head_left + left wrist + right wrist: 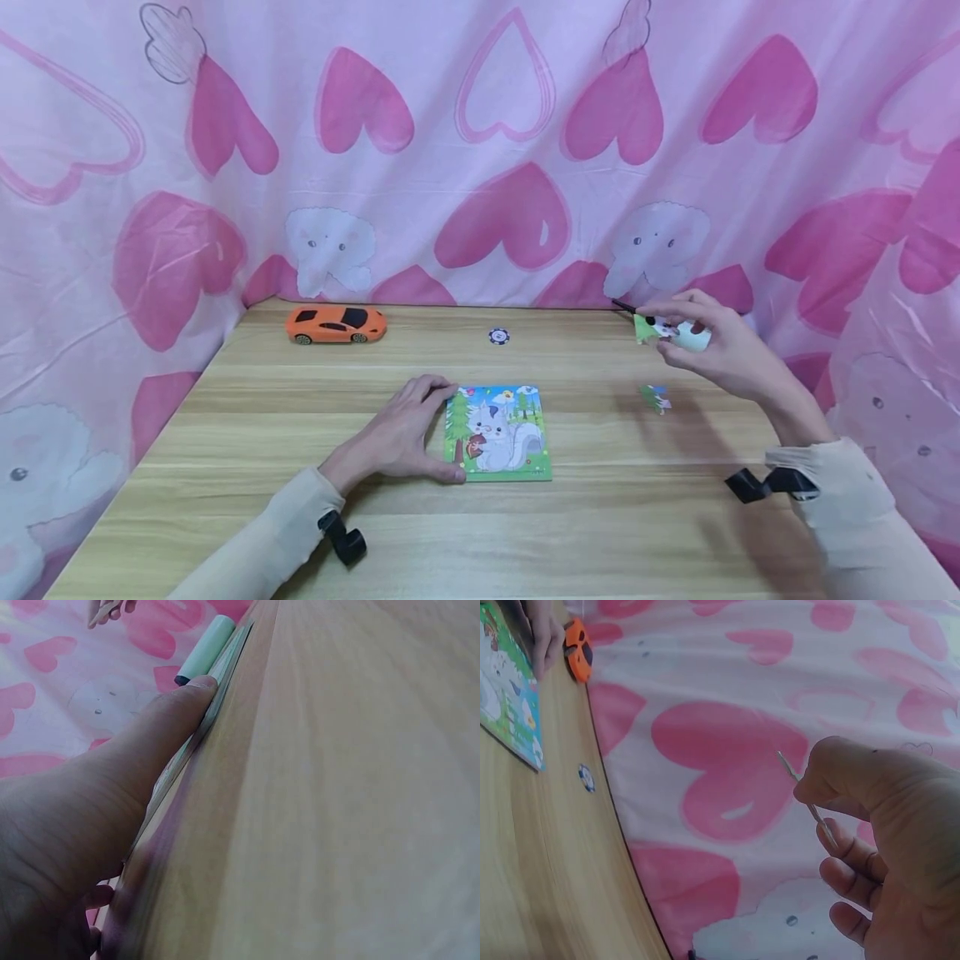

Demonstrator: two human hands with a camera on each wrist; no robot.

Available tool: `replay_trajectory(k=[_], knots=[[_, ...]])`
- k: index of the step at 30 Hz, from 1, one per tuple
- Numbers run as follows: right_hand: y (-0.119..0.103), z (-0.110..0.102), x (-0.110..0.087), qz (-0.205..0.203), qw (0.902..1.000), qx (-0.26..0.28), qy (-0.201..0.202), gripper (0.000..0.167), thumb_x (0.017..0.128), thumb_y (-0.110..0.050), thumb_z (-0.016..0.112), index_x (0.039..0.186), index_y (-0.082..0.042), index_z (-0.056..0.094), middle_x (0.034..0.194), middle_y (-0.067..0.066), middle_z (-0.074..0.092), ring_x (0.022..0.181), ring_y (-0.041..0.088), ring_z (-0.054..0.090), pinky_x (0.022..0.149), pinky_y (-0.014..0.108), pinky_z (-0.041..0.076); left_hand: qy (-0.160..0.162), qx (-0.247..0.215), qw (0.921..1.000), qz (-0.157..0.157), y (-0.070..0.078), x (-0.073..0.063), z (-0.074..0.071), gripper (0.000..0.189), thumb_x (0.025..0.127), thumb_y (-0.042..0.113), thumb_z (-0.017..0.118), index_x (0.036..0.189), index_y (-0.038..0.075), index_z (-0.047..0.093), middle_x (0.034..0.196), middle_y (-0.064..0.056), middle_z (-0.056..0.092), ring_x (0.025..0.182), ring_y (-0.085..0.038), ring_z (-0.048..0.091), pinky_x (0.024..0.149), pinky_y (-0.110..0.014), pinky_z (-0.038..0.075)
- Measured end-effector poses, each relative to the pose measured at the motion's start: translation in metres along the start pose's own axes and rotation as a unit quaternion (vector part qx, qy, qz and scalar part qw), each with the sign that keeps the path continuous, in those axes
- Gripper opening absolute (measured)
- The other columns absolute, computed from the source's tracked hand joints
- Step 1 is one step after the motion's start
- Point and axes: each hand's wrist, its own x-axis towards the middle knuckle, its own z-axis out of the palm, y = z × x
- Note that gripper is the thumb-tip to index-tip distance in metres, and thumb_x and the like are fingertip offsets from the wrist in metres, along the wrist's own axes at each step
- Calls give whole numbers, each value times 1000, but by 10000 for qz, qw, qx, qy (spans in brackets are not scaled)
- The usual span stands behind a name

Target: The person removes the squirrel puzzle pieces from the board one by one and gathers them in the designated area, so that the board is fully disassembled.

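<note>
A square squirrel picture board (497, 437) lies flat near the middle of the table. My left hand (401, 429) holds it by its left side, the thumb (176, 712) at the lower corner and the fingers at the upper one. Raised over the table's right part, my right hand (716, 346) pinches a thin puzzle piece (817, 814), seen nearly edge-on in the right wrist view. On the table below that hand lies a small green, blue and pink puzzle piece (656, 398). Its exact outline is too small to tell.
An orange toy car (335, 323) stands at the back left. A poker chip (498, 336) lies at the back middle. Partly behind my right hand is a mint-green cylinder (206, 649) with a black end. A pink heart-patterned curtain (495, 217) surrounds the table.
</note>
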Motion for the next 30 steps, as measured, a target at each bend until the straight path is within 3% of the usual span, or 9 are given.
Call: replay_trajectory(k=[5,14,23,30], knots=[[6,-6,-12,212,9998,-61,-1,52,94,2,84,141,-18,78,116,-1,65,108,8,55,86,25,39,-11,10,10000,2,0,0,0,139,69,93,83,174,12,38,172,-7,36,160,-28,34,134,-56,32],[34,-8,-45,281,9990,-269,-211,51,93,2,85,141,-16,78,125,1,70,109,8,55,81,24,43,-14,-21,10000,20,1,0,-1,139,69,93,83,173,12,39,172,-7,37,160,-28,34,134,-56,32],[57,20,-79,80,9985,-87,-539,56,87,8,88,138,-12,77,127,1,75,106,6,59,78,29,47,-27,-28,10000,-32,1,0,-1,139,69,93,83,173,12,38,172,-7,37,160,-28,34,134,-56,32],[71,35,-100,394,9945,253,-934,51,92,3,87,140,-10,75,133,7,71,112,0,60,86,21,54,-42,7,10000,-76,1,1,-1,140,69,94,82,174,13,38,172,-6,36,160,-27,34,134,-56,32]])
